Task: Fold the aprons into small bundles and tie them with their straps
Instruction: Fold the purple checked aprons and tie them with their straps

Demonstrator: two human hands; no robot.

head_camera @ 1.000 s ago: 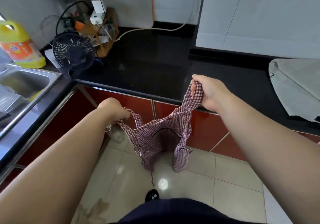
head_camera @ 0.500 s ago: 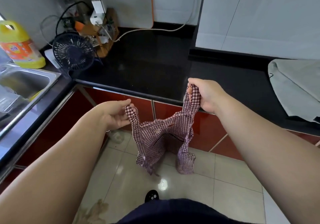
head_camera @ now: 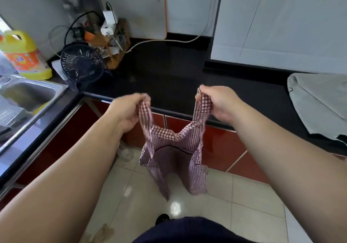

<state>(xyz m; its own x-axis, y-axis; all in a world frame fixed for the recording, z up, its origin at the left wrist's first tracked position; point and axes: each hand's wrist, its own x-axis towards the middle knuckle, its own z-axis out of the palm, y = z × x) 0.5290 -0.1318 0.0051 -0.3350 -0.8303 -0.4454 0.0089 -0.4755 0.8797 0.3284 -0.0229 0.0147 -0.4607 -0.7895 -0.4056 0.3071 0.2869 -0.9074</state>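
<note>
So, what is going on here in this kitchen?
A person holds a checked apron up in the air. The left hand and the right hand each grip one upper part of it, and the rest hangs loose above the tiled floor, in front of the black countertop. It is not yet folded or tied. A grey cloth lies on the countertop at the right.

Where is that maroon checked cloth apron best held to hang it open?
By its two top straps, one per hand, from the outer sides: with left hand and right hand pinching them apart, the maroon checked cloth apron hangs spread open.
</note>
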